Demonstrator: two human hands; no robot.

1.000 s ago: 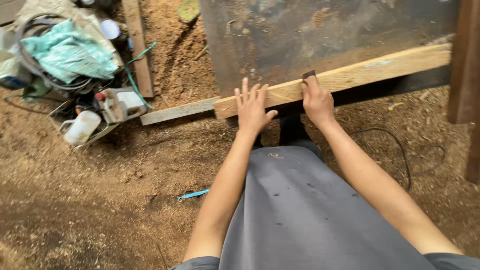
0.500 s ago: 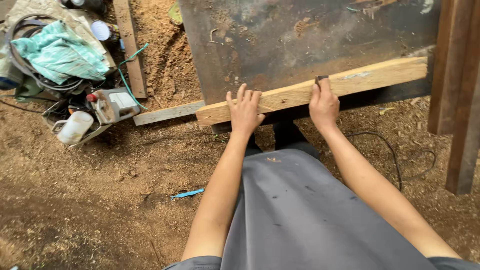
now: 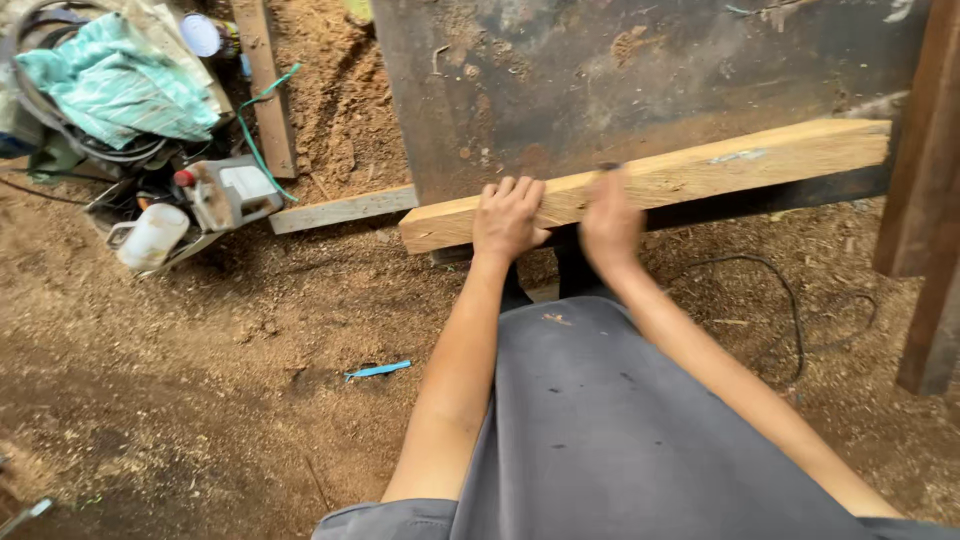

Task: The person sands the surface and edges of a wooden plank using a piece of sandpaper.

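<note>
A long pale wooden plank (image 3: 720,170) lies along the front edge of a rusty dark metal table (image 3: 600,70). My left hand (image 3: 508,218) rests on the plank near its left end, fingers together and curled over its top. My right hand (image 3: 610,225) is just to the right of it on the plank, blurred by motion. A small dark object (image 3: 609,166) shows at its fingertips; what it is I cannot tell. My grey garment fills the lower middle of the view.
The ground is covered in sawdust. At upper left lie a teal cloth (image 3: 115,85), a white bottle (image 3: 150,238) and a small white machine (image 3: 235,190). Also here are a thin slat (image 3: 340,210), a blue stick (image 3: 378,370), a black cable (image 3: 780,300) and wooden posts (image 3: 925,200) at right.
My right hand has slid left along the plank, closer to my left hand, and is now blurred. My left hand's spread fingers have come together over the plank.
</note>
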